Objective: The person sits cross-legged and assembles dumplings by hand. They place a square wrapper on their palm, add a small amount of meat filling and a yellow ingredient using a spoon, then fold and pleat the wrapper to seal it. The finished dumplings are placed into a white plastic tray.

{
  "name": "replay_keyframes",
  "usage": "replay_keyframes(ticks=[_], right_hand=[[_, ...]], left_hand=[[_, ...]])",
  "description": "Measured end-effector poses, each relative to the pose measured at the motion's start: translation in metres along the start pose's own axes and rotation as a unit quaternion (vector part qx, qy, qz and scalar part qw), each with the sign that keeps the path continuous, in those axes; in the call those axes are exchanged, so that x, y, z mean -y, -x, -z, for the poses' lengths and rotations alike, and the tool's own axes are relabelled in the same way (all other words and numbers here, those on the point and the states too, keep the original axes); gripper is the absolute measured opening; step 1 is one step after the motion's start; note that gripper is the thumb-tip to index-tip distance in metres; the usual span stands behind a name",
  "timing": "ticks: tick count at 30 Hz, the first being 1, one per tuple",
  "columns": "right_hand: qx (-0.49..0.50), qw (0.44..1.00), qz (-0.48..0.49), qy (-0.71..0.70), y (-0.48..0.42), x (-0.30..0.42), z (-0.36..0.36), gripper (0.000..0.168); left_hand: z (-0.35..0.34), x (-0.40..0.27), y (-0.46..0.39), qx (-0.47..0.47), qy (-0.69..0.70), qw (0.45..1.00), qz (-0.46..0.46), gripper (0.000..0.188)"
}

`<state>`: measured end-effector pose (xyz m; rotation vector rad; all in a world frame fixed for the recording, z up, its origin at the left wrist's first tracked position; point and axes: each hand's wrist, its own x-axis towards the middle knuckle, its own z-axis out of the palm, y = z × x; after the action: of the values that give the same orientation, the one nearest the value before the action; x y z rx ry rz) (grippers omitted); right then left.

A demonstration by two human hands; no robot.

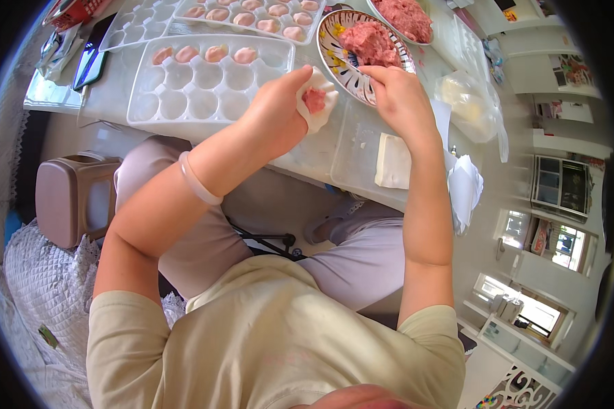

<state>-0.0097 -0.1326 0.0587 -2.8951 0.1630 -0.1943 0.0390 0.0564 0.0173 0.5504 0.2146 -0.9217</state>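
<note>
In my left hand [281, 112] lies a thin dough wrapper [323, 113] with a dab of raw minced meat [314, 99] on it. My right hand [400, 99] grips a thin utensil, mostly hidden by the fingers, at the near edge of a patterned plate [330, 61]. That plate carries a mound of minced meat [368, 43]. Below my right hand, a stack of square wrappers [393, 161] sits on a clear plastic tray [352, 153]. Left of my left hand, a white compartment tray [210, 120] holds several filled dumplings [216, 53] in its far row.
Another compartment tray [314, 23] of dumplings and a further tray [133, 25] stand behind. A second meat dish [404, 20] is at the back. A phone [93, 53] lies left; a plastic bag [468, 102] and crumpled tissue [465, 191] are right. A stool [61, 199] stands below the table.
</note>
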Motion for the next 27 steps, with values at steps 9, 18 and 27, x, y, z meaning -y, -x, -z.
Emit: replay_keyframes(ticks=[9, 18, 27], right_hand=[[0.076, 0.983, -0.021, -0.166, 0.021, -0.026, 0.011, 0.03], [0.114, 0.91, -0.142, -0.372, 0.046, -0.029, 0.007, 0.03], [0.019, 0.938, -0.074, -0.339, 0.079, 0.017, 0.014, 0.03]], left_hand=[[-0.002, 0.006, -0.022, -0.017, -0.05, 0.999, 0.001, 0.031], [-0.005, 0.008, -0.024, -0.012, -0.017, 1.0, 0.002, 0.03], [-0.008, 0.008, -0.001, -0.018, -0.027, 0.999, -0.007, 0.036]])
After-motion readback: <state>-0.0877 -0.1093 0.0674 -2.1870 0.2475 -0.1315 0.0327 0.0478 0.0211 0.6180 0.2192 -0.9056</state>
